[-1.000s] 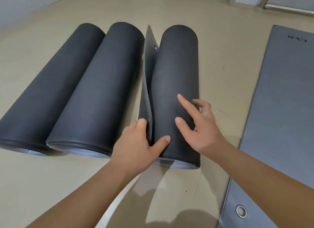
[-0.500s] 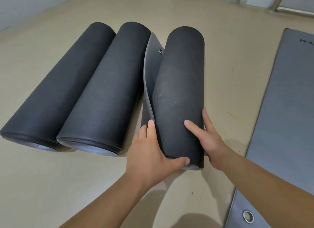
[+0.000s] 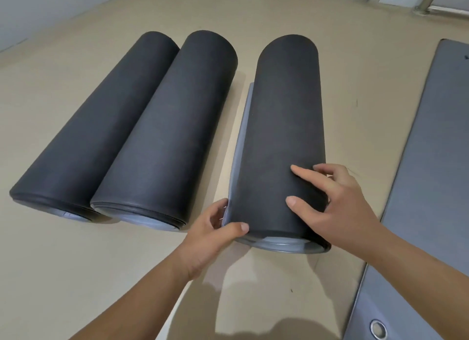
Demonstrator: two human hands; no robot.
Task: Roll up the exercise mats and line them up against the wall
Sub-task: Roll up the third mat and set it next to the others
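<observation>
Mat roll [image 3: 281, 136] under right hand [image 3: 337, 197], spread on top; left hand [image 3: 210, 235] beside it — pinching loose edge

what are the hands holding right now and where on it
The left hand pinches the loose flap of the rightmost rolled mat at its near end; the right hand rests on its top.

1. Leaving a strip of bare floor [image 3: 242, 70] open between the middle roll [image 3: 167, 136] and the right roll [image 3: 281, 136].
2. Narrowing that strip with the grey loose flap [image 3: 239, 136]; plugging its near end with the left hand [image 3: 208, 235] gripping the flap.
3. Shutting any passage between the left roll [image 3: 94, 136] and the middle roll, pressing side to side.
4. Keeping floor open between the right roll and the flat mat [image 3: 431, 162], the right hand [image 3: 340, 202] and its forearm crossing the near part.
</observation>
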